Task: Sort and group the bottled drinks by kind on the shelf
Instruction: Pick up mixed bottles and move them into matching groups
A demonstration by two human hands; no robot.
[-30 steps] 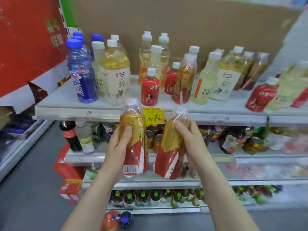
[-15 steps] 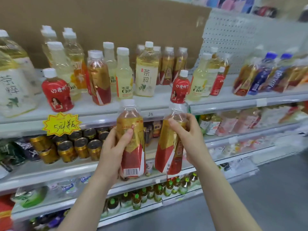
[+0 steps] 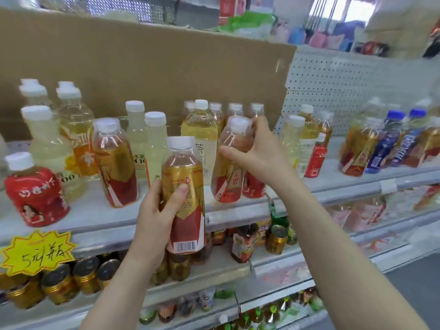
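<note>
My left hand (image 3: 157,217) grips a gold-and-red labelled tea bottle (image 3: 184,186) with a white cap, held upright in front of the top shelf's edge (image 3: 100,217). My right hand (image 3: 259,153) grips the upper part of a second bottle of the same kind (image 3: 228,167), tilted over the shelf with its base near the shelf surface, next to a small red bottle (image 3: 253,186). A third gold-and-red bottle (image 3: 114,163) stands on the shelf to the left. Pale yellow bottles (image 3: 154,146) and a light tea bottle (image 3: 202,129) stand behind.
A short red bottle (image 3: 35,196) stands at the shelf's left front. Blue bottles (image 3: 390,141) and more gold-and-red ones (image 3: 357,148) stand at the right. A yellow price tag (image 3: 38,252) hangs from the shelf edge. Gold cans (image 3: 85,275) fill the shelf below. Cardboard (image 3: 142,75) backs the shelf.
Both hands rose toward the top shelf. My right hand carried its bottle up and onto the shelf, tilted; the left bottle moved up in front of the shelf edge. The camera came closer.
</note>
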